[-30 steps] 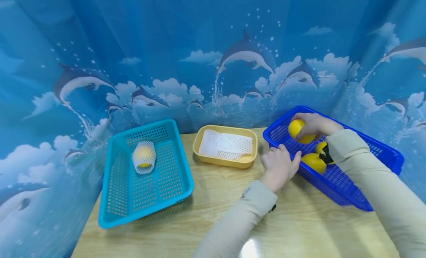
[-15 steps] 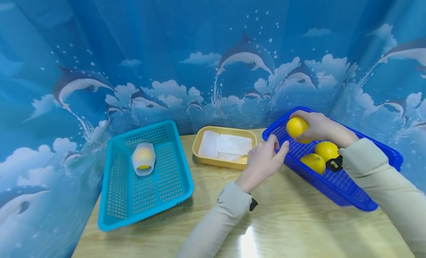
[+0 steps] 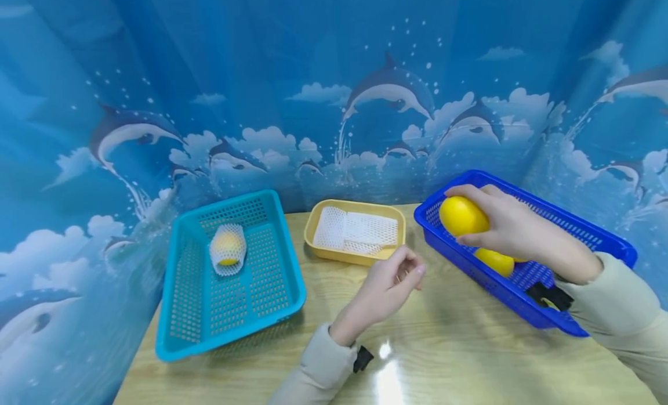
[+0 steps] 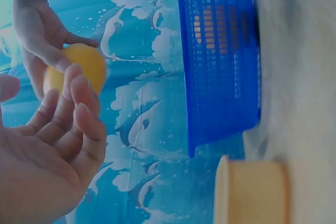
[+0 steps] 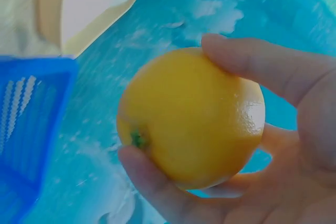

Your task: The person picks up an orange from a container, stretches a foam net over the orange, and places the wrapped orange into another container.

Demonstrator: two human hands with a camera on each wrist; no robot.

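My right hand (image 3: 514,228) grips a yellow-orange fruit, an orange (image 3: 462,215), raised over the left end of the blue basket (image 3: 522,303). The right wrist view gives a close look at this orange (image 5: 189,114), with its green stem mark near one fingertip. Another orange (image 3: 494,262) lies in the basket, and one more is mostly hidden behind the right hand. Over the table in front of the tan tray, my left hand (image 3: 383,289) has loosely bent fingers and holds nothing.
White foam net sleeves (image 3: 365,228) lie in the tan tray (image 3: 309,226) at the back middle. To the left stands a teal basket (image 3: 266,289) with one fruit in a foam net (image 3: 228,248). A dolphin-print curtain (image 3: 323,74) hangs behind the table.
The right hand has lifted the orange up from among the others, towards the camera. My left hand has drawn back from the blue basket's rim, leftward and nearer.
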